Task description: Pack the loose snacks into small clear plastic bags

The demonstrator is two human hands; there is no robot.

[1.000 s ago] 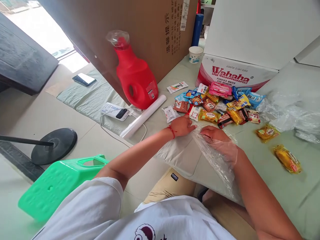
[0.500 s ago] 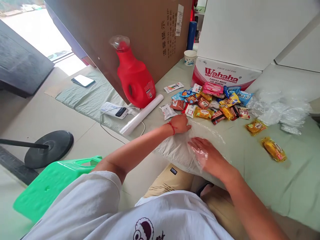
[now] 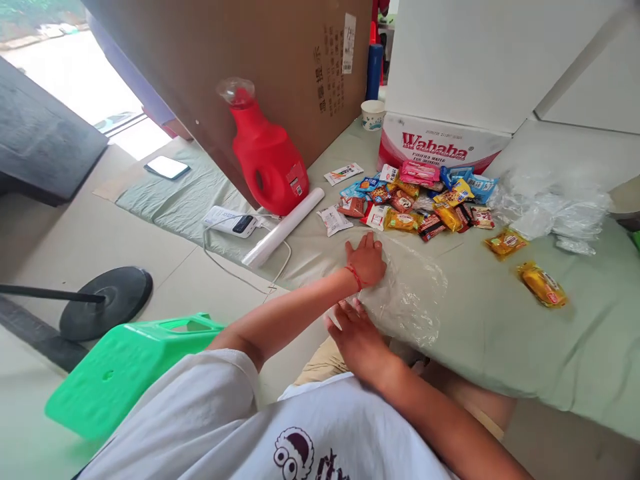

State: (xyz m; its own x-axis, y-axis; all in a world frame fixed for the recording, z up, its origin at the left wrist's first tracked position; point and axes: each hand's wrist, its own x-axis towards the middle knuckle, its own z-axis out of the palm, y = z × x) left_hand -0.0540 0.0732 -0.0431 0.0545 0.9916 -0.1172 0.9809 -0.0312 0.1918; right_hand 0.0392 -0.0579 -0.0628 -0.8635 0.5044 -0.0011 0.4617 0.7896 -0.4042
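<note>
A thin clear plastic bag (image 3: 417, 290) lies spread on the green cloth near its front edge. My left hand (image 3: 367, 260), with a red string on the wrist, rests palm down on the bag's left part, fingers spread. Closer to my body, my right hand (image 3: 357, 337) is at the cloth's front edge, its fingers apart and nothing seen in them. Just beyond the left hand is a heap of wrapped snacks (image 3: 403, 200). Two yellow-wrapped snack cakes, one nearer (image 3: 543, 283) and one farther (image 3: 506, 243), lie to the right.
Crumpled clear plastic (image 3: 555, 200) is piled at the right. On the left are a plastic roll (image 3: 283, 228), a red jug (image 3: 273, 157), a white power bank (image 3: 230, 221) with a cable, and a phone (image 3: 167, 167). Behind stand a Wahaha carton (image 3: 440, 143), a paper cup (image 3: 373, 115) and a brown box (image 3: 280, 60).
My right hand has moved left and toward my body, off the plastic. My left hand has come slightly nearer with its fingers spread. The plastic now lies flatter.
</note>
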